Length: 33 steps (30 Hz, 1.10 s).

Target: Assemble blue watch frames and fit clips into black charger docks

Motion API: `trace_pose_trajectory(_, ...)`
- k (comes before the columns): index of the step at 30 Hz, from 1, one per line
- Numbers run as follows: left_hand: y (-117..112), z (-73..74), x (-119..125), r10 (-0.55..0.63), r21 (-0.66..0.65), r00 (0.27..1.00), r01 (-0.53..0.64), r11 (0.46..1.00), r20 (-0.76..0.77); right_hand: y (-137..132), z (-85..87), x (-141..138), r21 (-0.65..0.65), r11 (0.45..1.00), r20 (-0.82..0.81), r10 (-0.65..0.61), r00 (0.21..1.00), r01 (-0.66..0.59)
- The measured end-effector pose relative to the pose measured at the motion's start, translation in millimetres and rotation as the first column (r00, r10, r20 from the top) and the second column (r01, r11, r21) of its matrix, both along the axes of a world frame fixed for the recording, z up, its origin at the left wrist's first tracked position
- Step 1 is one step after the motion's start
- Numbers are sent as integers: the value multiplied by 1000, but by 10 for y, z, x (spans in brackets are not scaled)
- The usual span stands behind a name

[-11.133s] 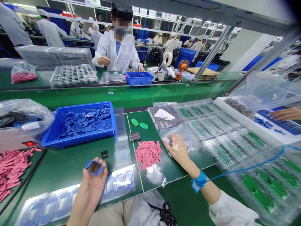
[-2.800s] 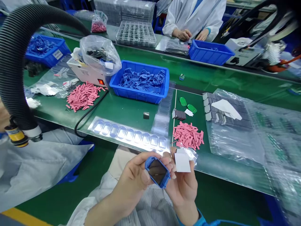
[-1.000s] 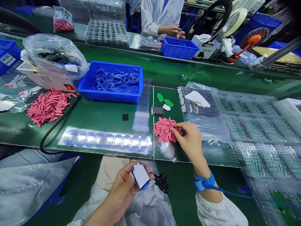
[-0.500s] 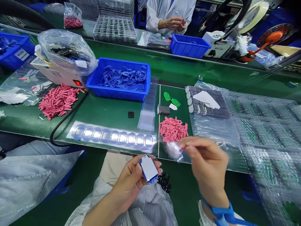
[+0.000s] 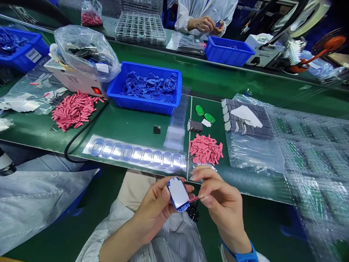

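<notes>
My left hand (image 5: 156, 203) is closed round a small blue plastic housing (image 5: 186, 208) with a white rectangular pad (image 5: 178, 193) lying inside it. The housing is tilted, its open face toward me. Between the thumb and forefinger of my right hand (image 5: 222, 196) is a thin pink strip (image 5: 194, 199). The strip's far end reaches the lower right edge of the housing; whether it touches is hard to tell. A heap of pink strips (image 5: 206, 149) lies on the bench just beyond my right hand.
A sheet of clear oval films (image 5: 136, 154) runs along the bench's front edge. Behind it stands a blue bin (image 5: 144, 105) of blue housings. Two green boards (image 5: 209, 117), stacked grey pads (image 5: 251, 120) and clear trays (image 5: 313, 153) are rightward. Across the bench, a person's hands (image 5: 205, 24) work.
My right hand has moved left and toward me, from beside the pink heap to the housing, carrying the pink strip. My left hand still holds the housing. The view has shifted slightly.
</notes>
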<state>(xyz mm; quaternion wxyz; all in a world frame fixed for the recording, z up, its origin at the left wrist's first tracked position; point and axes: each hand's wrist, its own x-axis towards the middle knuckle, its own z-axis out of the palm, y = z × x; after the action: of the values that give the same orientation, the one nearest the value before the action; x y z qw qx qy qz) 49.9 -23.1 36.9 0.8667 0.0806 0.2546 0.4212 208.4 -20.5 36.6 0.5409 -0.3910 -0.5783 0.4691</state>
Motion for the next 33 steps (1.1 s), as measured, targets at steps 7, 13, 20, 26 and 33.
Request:
trace_pose_trajectory(7, 10, 24, -17, 5, -22, 1000, -5, 1000, -8, 1, -35, -24, 135, 991, 124, -37, 992, 20)
trace_pose_trajectory(13, 1, 50, -24, 1, -25, 1000, -1, 1000, -8, -18, -20, -40, 433, 900, 324, -209, 923, 52)
trace_pose_trajectory(20, -10, 68, -47, 14, -14, 999, -15, 1000, -33, -98, 62, 3, 617, 784, 561, -375, 738, -70)
trace_pose_trajectory(26, -3, 78, -37, 81, 33, 991, -78, 996, -108, -166, -62, -139, 570, 805, 424, -459, 781, 164)
trace_pose_trajectory(33, -8, 59, 33, 176, 164, 966, -146, 976, -187, -182, -51, -352, 288, 896, 240, -410, 880, 338)
